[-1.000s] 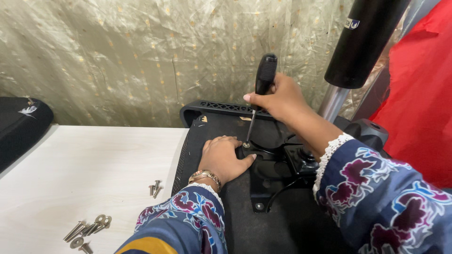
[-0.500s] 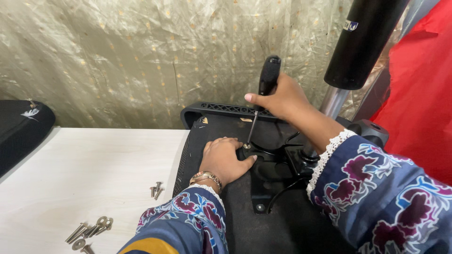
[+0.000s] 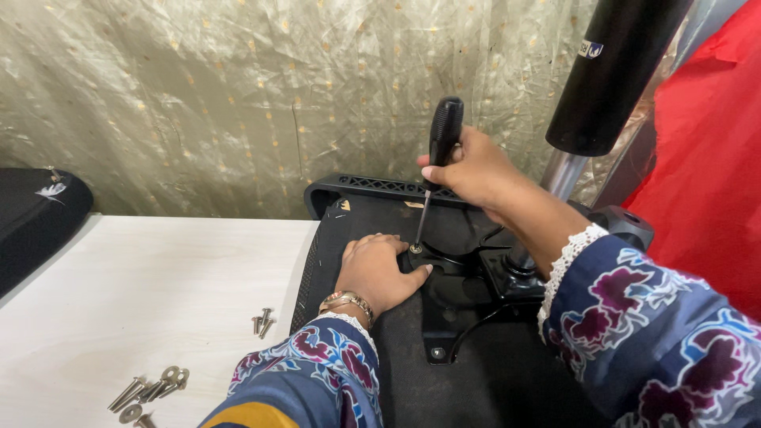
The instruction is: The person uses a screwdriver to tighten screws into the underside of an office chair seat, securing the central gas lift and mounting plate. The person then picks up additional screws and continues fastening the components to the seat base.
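My right hand (image 3: 474, 170) grips the black handle of a screwdriver (image 3: 441, 147), held nearly upright, its tip on a screw (image 3: 414, 249) in the black metal bracket (image 3: 452, 297) on the underside of a black chair seat (image 3: 507, 372). My left hand (image 3: 379, 269) lies flat on the seat and bracket just beside the screwdriver's tip, fingers together, pressing down. A bracelet sits on the left wrist. Both sleeves are blue with a floral print.
Several loose bolts and washers (image 3: 151, 390) and two small screws (image 3: 262, 322) lie on the white table (image 3: 143, 293) at left. A black cushion (image 3: 36, 222) sits far left. A black gas cylinder (image 3: 614, 75) rises at right, next to red fabric (image 3: 705, 174). A crinkled beige curtain hangs behind.
My right hand has turned slightly on the screwdriver handle, which now stands a little more upright. The left hand stays in place on the bracket.
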